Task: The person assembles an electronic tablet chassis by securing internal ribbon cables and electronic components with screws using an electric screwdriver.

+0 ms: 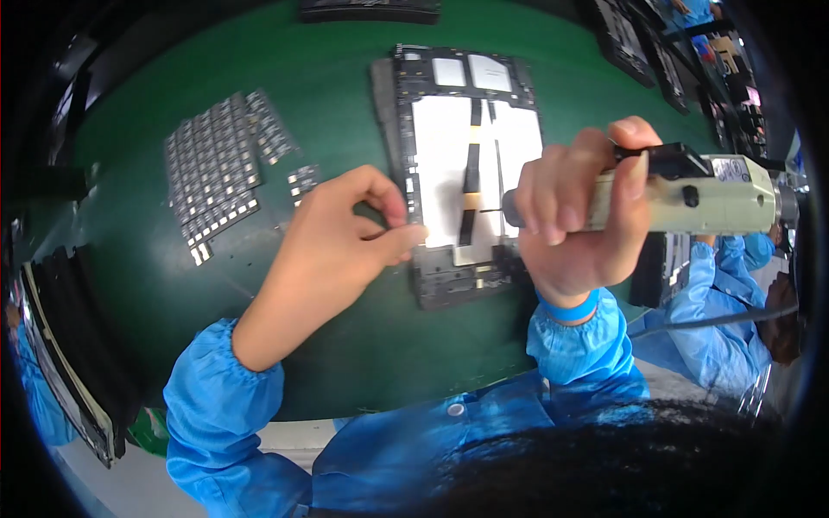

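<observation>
An electric screwdriver with a cream body and black lever lies in my right hand, the fingers wrapped round its front end. Its thin bit points left over an opened tablet-like device, black-framed with white panels and a dark ribbon cable down the middle. By the device's left edge is my left hand, thumb and fingers curled toward each other. Whatever lies between those fingertips is too small to make out. The device rests on a dark grey pad, which shows along its left side.
Sheets of small black-and-white parts lie on the green table to the left, with a small piece beside my left hand. Dark devices stand at the far right. People in blue sleeves work on the right.
</observation>
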